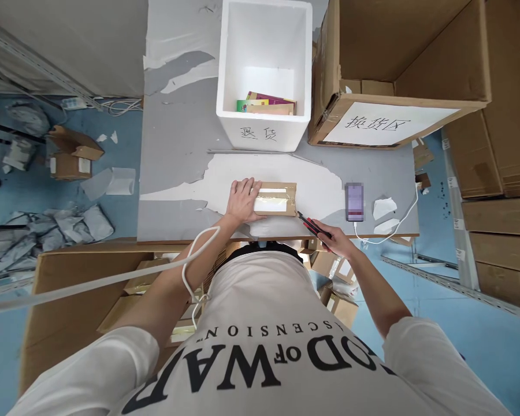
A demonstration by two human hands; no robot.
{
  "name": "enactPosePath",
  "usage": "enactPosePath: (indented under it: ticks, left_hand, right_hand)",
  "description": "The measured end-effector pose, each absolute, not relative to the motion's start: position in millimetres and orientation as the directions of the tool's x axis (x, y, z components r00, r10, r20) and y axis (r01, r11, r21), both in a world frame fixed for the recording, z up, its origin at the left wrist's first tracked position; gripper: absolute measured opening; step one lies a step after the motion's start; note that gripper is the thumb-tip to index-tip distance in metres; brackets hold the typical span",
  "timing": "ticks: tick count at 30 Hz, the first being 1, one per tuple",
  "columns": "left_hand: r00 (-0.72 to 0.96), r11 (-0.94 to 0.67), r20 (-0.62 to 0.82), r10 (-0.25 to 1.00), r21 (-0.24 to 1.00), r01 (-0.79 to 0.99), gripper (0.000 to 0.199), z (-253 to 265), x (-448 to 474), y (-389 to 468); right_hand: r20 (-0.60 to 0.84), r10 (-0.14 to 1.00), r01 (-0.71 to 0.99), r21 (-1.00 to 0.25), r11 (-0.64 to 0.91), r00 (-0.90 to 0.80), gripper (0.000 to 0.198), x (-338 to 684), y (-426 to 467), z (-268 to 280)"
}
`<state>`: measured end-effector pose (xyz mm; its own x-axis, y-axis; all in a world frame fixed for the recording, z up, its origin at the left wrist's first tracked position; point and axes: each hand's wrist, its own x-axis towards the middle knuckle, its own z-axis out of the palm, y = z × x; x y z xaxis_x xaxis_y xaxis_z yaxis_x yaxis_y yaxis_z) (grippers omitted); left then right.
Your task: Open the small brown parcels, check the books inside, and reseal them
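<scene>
With your left hand (pixel 242 201) half-curled, you are gripping the left end of a taped box (pixel 274 200) on the desk (pixel 173 138), while your closed right hand (pixel 338 240) is holding a red-and-black tool (pixel 312 226) at its near right corner.

The small carton (pixel 275 200) was coloured brown and marked with white patches; the cutter (pixel 313 226) was coloured in black and red. The desk (pixel 177 144) was coloured grey, broken by white areas. The foam box (pixel 297 128) was coloured white and lettered in black, the large carton (pixel 325 86) brown. The shirt (pixel 264 289) was printed black on white; the floor (pixel 394 294) was coloured blue.
</scene>
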<state>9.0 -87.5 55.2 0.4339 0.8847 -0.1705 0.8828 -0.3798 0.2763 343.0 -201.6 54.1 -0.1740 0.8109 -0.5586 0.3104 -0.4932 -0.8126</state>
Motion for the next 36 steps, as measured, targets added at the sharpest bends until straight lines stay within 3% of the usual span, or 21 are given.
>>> enactPosePath:
  ticks: [6, 9, 12, 15, 18, 24, 30, 36]
  left_hand:
    - [0.443, -0.368, -0.162, 0.882, 0.352, 0.861, 0.114, 55, 8, -85]
    - [0.383, -0.283, -0.097, 0.919, 0.513, 0.810, 0.093, 53, -4, -78]
    - [0.154, -0.084, -0.038, 0.987, 0.696, 0.713, 0.067, 44, -27, -66]
    - [0.025, 0.236, -0.281, 0.959, 0.848, 0.474, 0.058, 30, -48, -59]
    - [0.111, 0.489, -0.516, 0.850, 0.849, 0.199, 0.058, 19, -57, -63]
    - [0.109, 0.434, -0.437, 0.893, 0.899, 0.050, 0.055, 23, -57, -92]
    - [-0.006, 0.404, -0.406, 0.914, 0.907, 0.119, 0.061, 16, -48, -145]
    - [-0.051, 0.456, -0.454, 0.890, 0.879, 0.139, 0.049, 1, -15, -189]
  right_hand:
    - [-0.496, 0.866, 0.128, -0.857, -0.500, 0.061, 0.076, 347, -197, 54]
    - [-0.491, 0.863, -0.072, -0.871, -0.486, 0.114, 0.063, 318, -188, 43]
    - [-0.513, 0.847, -0.246, -0.847, -0.471, 0.144, 0.048, 275, -178, 27]
    - [-0.569, 0.800, -0.374, -0.795, -0.477, 0.189, 0.046, 242, -174, 17]
    - [-0.579, 0.785, -0.436, -0.779, -0.451, 0.222, 0.047, 231, -175, 13]
    - [-0.506, 0.830, -0.346, -0.842, -0.415, 0.236, 0.046, 249, -141, 14]
    - [-0.395, 0.915, -0.176, -0.910, -0.376, 0.082, 0.042, 261, -48, 30]
    - [-0.314, 0.949, 0.013, -0.949, -0.314, -0.039, 0.039, 239, -9, 30]
